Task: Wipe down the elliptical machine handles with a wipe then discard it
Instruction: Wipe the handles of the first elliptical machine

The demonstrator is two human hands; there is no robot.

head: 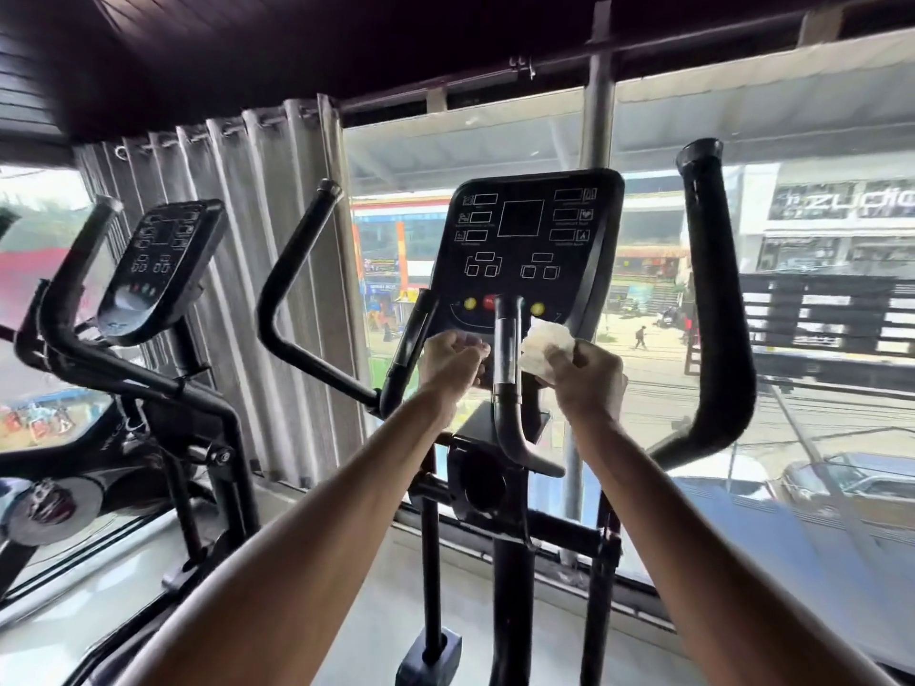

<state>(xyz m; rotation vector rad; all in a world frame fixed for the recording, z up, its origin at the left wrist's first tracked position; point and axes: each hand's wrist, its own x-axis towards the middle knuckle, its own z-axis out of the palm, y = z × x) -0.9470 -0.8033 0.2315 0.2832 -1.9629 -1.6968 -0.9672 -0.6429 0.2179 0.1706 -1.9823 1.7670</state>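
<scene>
By the big street window (658, 141), your right hand (589, 378) pinches the wipe (547, 345) at 3 o'clock of the middle handle (506, 349), your left hand (453, 361) sits curled and empty at 9 o'clock, so I think rubbing that handle comes next.

Crumpled white paper-like wipe (546, 346), glossy black console (530, 240), seemingly matt foam handles (713, 289)

Another machine (158, 269) on the left, grey curtain (277, 250) beside it. Window (386, 156) shows a street (693, 403) and cars (851, 480).
</scene>
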